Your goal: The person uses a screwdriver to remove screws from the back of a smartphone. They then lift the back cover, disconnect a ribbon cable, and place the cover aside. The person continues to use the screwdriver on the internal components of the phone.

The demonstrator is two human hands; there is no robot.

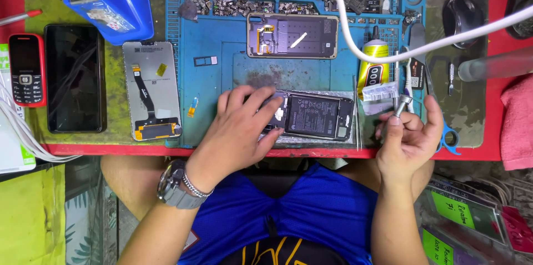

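The bare patch of the blue mat (214,84) at 10 o'clock from the opened phone (313,116) gives free room. At 12 o'clock the back cover (292,35) blocks; at 2 o'clock the glue tube (373,70) and the white cable (388,56), perhaps hanging above, narrow the way.

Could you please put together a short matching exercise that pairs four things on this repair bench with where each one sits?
Things:
1. opened phone
2. red keypad phone
3. glue tube
4. computer mouse

Places:
A. far left edge of the bench
B. top right, on the dark pad
C. under the left hand, on the blue mat
D. upright, just above the right hand

Pairs: 1-C, 2-A, 3-D, 4-B
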